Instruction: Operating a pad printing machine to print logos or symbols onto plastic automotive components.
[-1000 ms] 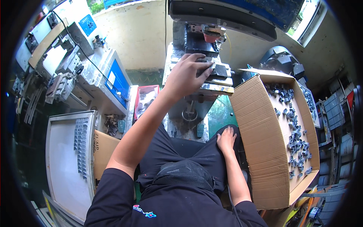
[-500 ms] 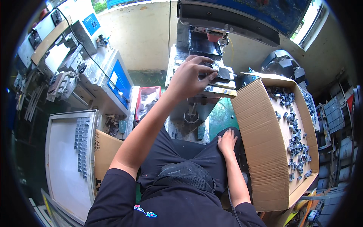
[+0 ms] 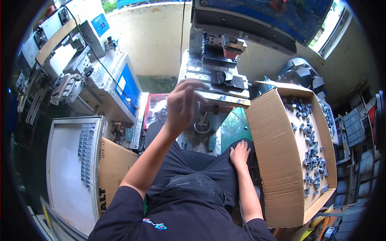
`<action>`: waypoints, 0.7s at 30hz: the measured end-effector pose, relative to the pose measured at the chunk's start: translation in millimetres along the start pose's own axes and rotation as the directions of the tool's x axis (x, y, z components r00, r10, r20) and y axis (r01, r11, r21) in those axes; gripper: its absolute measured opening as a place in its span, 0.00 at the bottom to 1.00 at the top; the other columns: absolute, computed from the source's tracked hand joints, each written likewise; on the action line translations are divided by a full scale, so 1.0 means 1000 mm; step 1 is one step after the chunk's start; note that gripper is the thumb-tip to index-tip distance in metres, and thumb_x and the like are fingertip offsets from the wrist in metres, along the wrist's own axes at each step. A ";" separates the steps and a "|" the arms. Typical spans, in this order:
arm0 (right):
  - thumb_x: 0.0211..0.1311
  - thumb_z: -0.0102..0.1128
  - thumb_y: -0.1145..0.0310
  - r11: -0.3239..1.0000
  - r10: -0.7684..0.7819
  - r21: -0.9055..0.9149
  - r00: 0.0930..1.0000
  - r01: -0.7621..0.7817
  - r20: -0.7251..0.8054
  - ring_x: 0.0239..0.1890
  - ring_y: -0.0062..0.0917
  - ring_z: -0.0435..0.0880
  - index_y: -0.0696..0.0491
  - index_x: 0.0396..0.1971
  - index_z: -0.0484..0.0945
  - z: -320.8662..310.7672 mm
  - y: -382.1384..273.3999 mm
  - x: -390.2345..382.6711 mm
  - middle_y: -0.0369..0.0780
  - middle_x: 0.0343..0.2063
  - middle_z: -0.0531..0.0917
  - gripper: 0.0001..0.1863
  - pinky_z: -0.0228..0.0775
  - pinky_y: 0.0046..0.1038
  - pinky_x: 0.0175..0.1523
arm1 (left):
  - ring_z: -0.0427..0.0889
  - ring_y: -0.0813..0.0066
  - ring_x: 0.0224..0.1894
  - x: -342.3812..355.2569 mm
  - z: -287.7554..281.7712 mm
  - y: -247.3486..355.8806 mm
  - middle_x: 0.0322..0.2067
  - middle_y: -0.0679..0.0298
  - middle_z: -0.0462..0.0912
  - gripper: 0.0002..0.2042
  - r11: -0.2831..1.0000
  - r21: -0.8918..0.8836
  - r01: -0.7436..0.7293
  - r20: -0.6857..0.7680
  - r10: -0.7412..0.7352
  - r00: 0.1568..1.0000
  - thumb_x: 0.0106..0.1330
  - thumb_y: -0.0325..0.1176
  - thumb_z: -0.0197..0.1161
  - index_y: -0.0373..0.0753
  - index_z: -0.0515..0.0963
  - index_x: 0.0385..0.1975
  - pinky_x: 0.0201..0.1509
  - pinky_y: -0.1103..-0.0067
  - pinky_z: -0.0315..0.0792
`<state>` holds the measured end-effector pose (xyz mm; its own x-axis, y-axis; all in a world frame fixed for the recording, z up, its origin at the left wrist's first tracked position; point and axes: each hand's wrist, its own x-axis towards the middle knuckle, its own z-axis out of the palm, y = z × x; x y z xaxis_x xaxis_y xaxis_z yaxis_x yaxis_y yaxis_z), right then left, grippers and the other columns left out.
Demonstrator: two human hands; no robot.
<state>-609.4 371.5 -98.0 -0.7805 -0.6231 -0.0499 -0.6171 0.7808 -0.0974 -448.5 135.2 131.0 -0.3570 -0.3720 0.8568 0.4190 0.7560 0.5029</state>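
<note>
My left hand [image 3: 181, 105] is raised over the near left side of a printing machine's worktable [image 3: 225, 97]. Its fingers are partly bent and apart, slightly smeared by motion, and nothing shows between them. To its right, a small dark curved part [image 3: 226, 77] sits on a fixture beside a flat black block [image 3: 238, 82]. A reddish pad [image 3: 230, 54] hangs above and behind that part, apart from it. My right hand [image 3: 240, 152] lies with fingers spread on my right knee, holding nothing.
An open cardboard box [image 3: 277, 160] on the right bears several small grey parts [image 3: 315, 162]. A framed tray [image 3: 66, 168] with rows of curved grey pieces [image 3: 86, 152] stands at the left. Behind my left forearm is a red bin [image 3: 164, 96]. The machine's blue head [image 3: 261, 20] overhangs the worktable.
My left hand has drawn back from the fixture, toward me and to the left, uncovering the dark curved part there. My right hand stays on the knee.
</note>
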 end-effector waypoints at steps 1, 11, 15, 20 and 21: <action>0.58 0.61 0.59 1.000 0.006 0.008 1.000 -0.006 0.000 0.67 0.42 0.59 0.66 0.55 0.69 0.000 0.001 -0.002 0.50 0.62 0.66 0.31 0.53 0.54 0.66 | 0.77 0.63 0.47 -0.017 -0.012 0.005 0.37 0.54 0.82 0.25 0.983 0.179 -0.026 -0.004 0.027 1.000 0.76 0.40 0.38 0.34 0.80 0.25 0.53 0.71 0.69; 0.57 0.62 0.60 0.999 -0.021 -0.037 0.999 0.020 -0.024 0.66 0.43 0.61 0.66 0.54 0.70 0.002 -0.003 0.004 0.50 0.61 0.67 0.30 0.55 0.56 0.64 | 0.64 0.38 0.63 -0.229 -0.127 -0.100 0.60 0.31 0.61 0.44 -0.124 0.769 0.627 -0.149 -0.989 -0.013 0.63 0.61 0.52 0.40 0.44 0.71 0.67 0.61 0.59; 0.57 0.62 0.60 0.999 -0.036 -0.040 0.999 0.035 -0.039 0.66 0.43 0.61 0.66 0.54 0.70 0.002 -0.005 0.004 0.50 0.60 0.68 0.30 0.56 0.56 0.64 | 0.64 0.35 0.62 -0.225 -0.126 -0.104 0.59 0.24 0.57 0.47 -0.107 0.813 0.572 -0.066 -0.994 -0.091 0.65 0.66 0.44 0.36 0.33 0.70 0.66 0.59 0.60; 0.57 0.61 0.60 0.999 -0.022 -0.039 0.999 0.021 -0.029 0.66 0.43 0.61 0.66 0.53 0.70 0.001 -0.003 0.002 0.50 0.60 0.67 0.29 0.56 0.56 0.63 | 0.67 0.34 0.60 -0.224 -0.124 -0.106 0.58 0.23 0.59 0.48 -0.085 0.848 0.524 -0.055 -0.996 -0.072 0.65 0.65 0.42 0.33 0.33 0.70 0.66 0.60 0.61; 0.57 0.61 0.60 0.999 -0.025 -0.041 0.999 0.023 -0.030 0.66 0.43 0.61 0.66 0.53 0.70 0.000 -0.004 0.002 0.50 0.60 0.67 0.29 0.56 0.56 0.63 | 0.67 0.34 0.60 -0.224 -0.124 -0.106 0.58 0.23 0.59 0.48 -0.085 0.846 0.527 -0.055 -0.996 -0.072 0.65 0.65 0.42 0.33 0.33 0.70 0.66 0.60 0.61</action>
<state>-608.9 367.3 -98.0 -0.7677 -0.6405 -0.0173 -0.6388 0.7672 -0.0579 -309.3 71.5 -100.1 -0.3454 -0.7559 -0.5562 -0.9298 0.1954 0.3119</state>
